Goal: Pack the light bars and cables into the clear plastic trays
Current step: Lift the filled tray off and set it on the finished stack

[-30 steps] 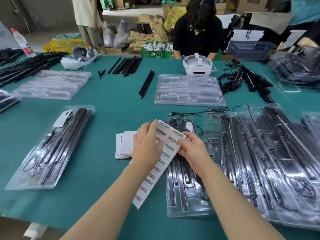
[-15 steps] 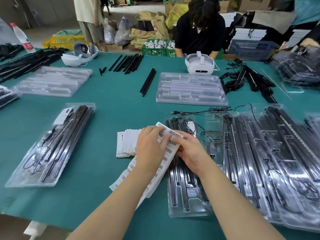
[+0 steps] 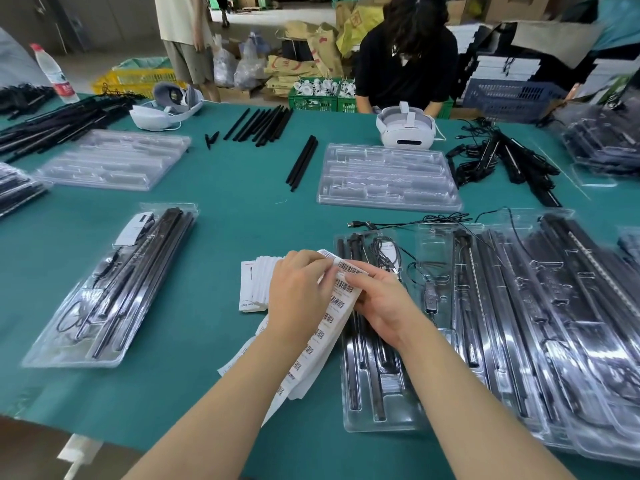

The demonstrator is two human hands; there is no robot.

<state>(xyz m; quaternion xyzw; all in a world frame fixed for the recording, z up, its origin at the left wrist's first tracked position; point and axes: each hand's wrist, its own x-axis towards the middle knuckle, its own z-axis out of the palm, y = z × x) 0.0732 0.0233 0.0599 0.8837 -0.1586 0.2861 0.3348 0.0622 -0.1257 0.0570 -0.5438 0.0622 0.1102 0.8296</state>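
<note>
head view:
left hand [image 3: 298,292]: fingers curled, pinching the top edge of the barcode label strip [image 3: 334,306], just left of the right hand.
right hand [image 3: 382,303]: fingertips clamped on the same strip near its top end, thumb side against the left hand; wrist sits over the front tray [image 3: 377,403].
label strip: long white sheet of barcodes, runs from the hands down toward the near table edge, lower end lying on the green table [image 3: 214,237] beside the tray.
front tray: clear plastic, directly under the right forearm, holds black light bars [image 3: 353,368] lengthwise and a coiled cable [image 3: 384,251] at the far end.
cards [image 3: 256,285]: fanned white stack on the table, partly hidden behind the left hand.
packed trays, right [image 3: 540,306]: overlapping row of clear trays with bars and cables, just beside the front tray.
packed tray, left [image 3: 114,285]: closed, bars, cable and a white card inside, well apart from the hands.
empty trays: one centre-far [image 3: 388,178], one left-far [image 3: 110,157].
loose bars [image 3: 301,162]: a pair between the empty trays; more at the far edge [image 3: 263,124].
headsets: two white, far side [image 3: 405,128] and far left [image 3: 166,105].
person in black [image 3: 405,53]: seated across the table.
</note>
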